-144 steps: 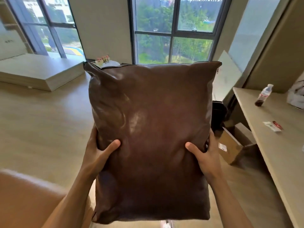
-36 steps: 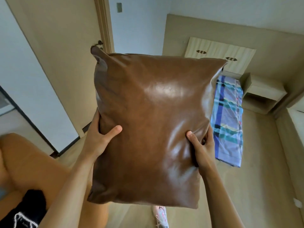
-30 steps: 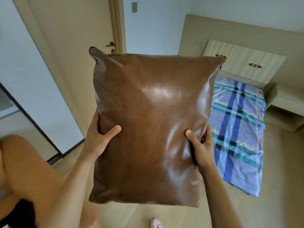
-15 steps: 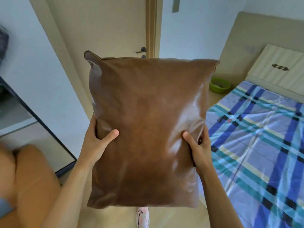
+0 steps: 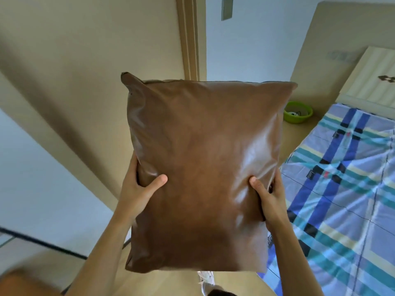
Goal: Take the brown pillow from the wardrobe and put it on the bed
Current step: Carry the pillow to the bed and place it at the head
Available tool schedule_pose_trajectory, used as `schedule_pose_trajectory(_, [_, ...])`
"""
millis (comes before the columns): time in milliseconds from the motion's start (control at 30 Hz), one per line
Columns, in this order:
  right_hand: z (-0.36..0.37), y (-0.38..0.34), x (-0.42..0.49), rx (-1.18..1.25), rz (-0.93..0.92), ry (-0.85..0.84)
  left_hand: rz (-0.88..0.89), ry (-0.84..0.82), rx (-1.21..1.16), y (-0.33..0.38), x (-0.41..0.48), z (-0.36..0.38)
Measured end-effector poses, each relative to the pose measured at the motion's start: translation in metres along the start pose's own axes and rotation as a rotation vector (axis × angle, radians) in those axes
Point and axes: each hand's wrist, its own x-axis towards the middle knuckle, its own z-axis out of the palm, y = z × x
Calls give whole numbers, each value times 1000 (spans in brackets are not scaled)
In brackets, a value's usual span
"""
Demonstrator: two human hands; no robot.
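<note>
pillow (image 5: 205,171) is upright, clasped at both side edges by the left hand (image 5: 139,189) and right hand (image 5: 270,199); the bed (image 5: 346,189) has drawn closer, now filling the right side, so the put-down looks near.

A beige door (image 5: 89,67) fills the upper left of the frame, its frame (image 5: 190,37) running up the centre. Right of it a pale wall (image 5: 252,50) carries a grey plate (image 5: 227,8), perhaps a switch. A green bowl (image 5: 297,112) sits at middle right, on a beige surface.
</note>
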Motion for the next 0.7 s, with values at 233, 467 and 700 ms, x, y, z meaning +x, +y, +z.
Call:
schedule_pose_trajectory(233, [29,13,149,2,-5,61,30,-69,1,-5,157,53])
schedule_pose_trajectory(467, [33,8,257,-16,-34,199,85,-205,-57,-1,306,119])
schedule_pose_trajectory(700, [23,25,331,2,-11,476,134,-492,-108,-4,441,219])
